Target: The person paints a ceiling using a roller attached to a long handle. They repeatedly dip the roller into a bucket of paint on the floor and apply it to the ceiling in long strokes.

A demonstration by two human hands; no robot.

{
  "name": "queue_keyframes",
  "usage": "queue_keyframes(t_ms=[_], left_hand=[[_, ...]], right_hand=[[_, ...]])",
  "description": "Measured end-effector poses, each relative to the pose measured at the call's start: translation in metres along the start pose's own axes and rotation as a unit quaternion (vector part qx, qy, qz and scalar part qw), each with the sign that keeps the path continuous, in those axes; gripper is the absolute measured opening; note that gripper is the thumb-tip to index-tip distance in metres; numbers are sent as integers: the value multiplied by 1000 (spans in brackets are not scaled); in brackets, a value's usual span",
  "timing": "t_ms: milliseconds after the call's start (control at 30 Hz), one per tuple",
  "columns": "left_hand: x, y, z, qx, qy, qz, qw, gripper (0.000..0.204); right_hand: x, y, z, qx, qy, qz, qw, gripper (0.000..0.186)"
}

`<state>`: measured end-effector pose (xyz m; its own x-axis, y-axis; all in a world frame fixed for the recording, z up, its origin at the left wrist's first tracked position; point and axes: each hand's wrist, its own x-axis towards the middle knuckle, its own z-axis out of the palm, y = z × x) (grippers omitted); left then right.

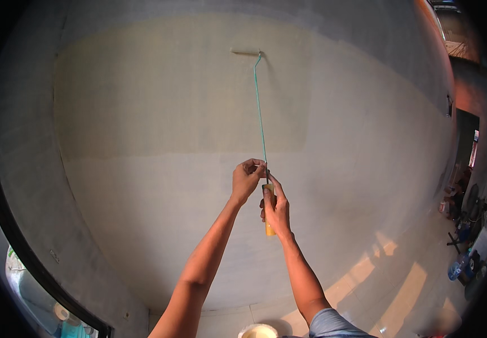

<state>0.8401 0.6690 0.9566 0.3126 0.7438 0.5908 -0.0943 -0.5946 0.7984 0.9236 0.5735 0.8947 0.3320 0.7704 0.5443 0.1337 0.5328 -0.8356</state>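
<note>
A paint roller with a long thin green rod [260, 112] stretches up in front of me, its narrow roller head [244, 52] at the wall. My right hand [278, 211] is wrapped round the yellow handle [270, 230], with a finger laid up along the rod's base. Just above the handle, my left hand [247, 179] closes its fingertips on the lower rod. Behind the roller, the upper wall carries a yellowish-cream painted patch [159, 96] with a fairly straight lower edge. Paler grey wall [170, 197] lies below and to the right of it.
An open bucket of cream paint [259, 331] stands on the floor at the bottom of the view. Sunlit streaks cross the tiled floor [404, 293] at right. Beyond, clutter with a blue water jug [455, 270] lies by a doorway. A dark-framed opening [35, 281] is at lower left.
</note>
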Motion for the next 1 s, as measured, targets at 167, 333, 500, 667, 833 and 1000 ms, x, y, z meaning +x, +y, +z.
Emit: queue_keyframes(t_ms=[167,333,500,667,833,1000], left_hand=[[54,31,-20,28,45,45,998,21],[90,70,-16,59,70,79,993,20],[89,79,-20,52,66,88,993,20],[37,36,-26,21,0,35,999,17],[-7,18,-28,-15,-53,-17,998,15],[13,38,-29,-48,-9,15,999,15]], right_hand=[[46,-40,23,8,-2,-20,1000,42],[75,-80,25,-1,16,-34,999,41],[70,-91,29,-1,18,-35,999,41],[19,-45,25,10,0,-15,1000,43],[-29,-13,19,32,-10,11,999,43],[-8,-47,25,39,-12,6,999,45]])
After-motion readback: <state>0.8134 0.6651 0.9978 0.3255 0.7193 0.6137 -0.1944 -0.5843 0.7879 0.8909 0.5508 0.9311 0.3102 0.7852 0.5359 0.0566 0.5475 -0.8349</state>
